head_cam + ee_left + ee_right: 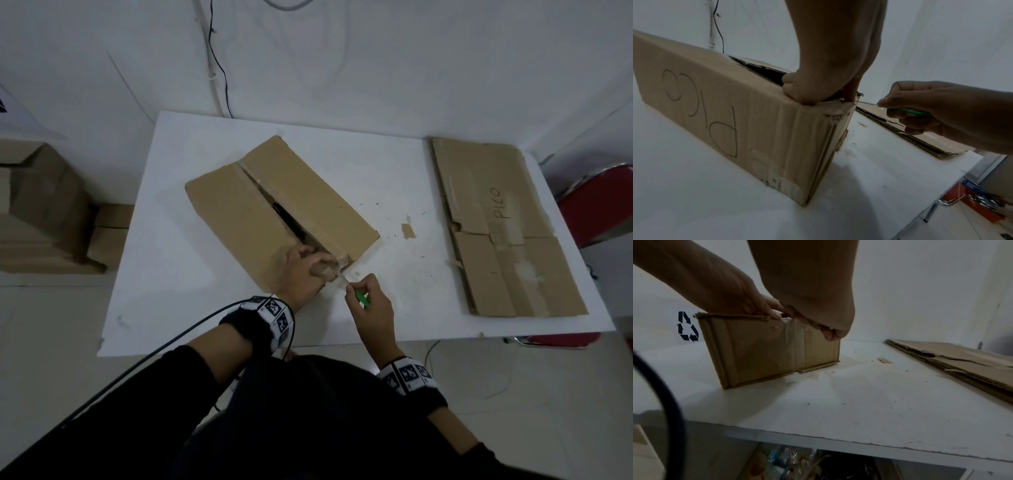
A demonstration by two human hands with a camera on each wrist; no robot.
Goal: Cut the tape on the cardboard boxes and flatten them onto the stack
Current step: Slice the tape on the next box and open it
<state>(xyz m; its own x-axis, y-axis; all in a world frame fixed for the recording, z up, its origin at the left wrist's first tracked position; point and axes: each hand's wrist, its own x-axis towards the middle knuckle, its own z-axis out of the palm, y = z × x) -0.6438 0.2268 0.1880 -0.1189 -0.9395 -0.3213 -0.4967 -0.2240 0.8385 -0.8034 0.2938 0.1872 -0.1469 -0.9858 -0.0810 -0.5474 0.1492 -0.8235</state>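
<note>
Brown cardboard box [274, 209] sitting in the middle of the white worktop [178, 308], turned at a slant, top seam already split open along most of its length. Left hand [301, 274] on the near end of the box, fingers curled over the torn top edge, pinning it down. Right hand [368, 308] just right of that corner, closed tight round a small green-handled cutter [361, 298], thin blade [867, 103] poking at the near top corner of the box. Clear tape [797, 344] running down the near end face, not yet cut through. Stack of flat brown cardboard [507, 233] lying on the right side of the worktop, well apart from the box. More boxes [44, 205] waiting off the left side.

Things that could go wrong: blade very close to the left fingertips, so a slip could nick them. Soft, ragged corner could tear instead of cutting clean. Box could slide away if the left hand lets up. Too hard a pull could send the blade toward the body.
</note>
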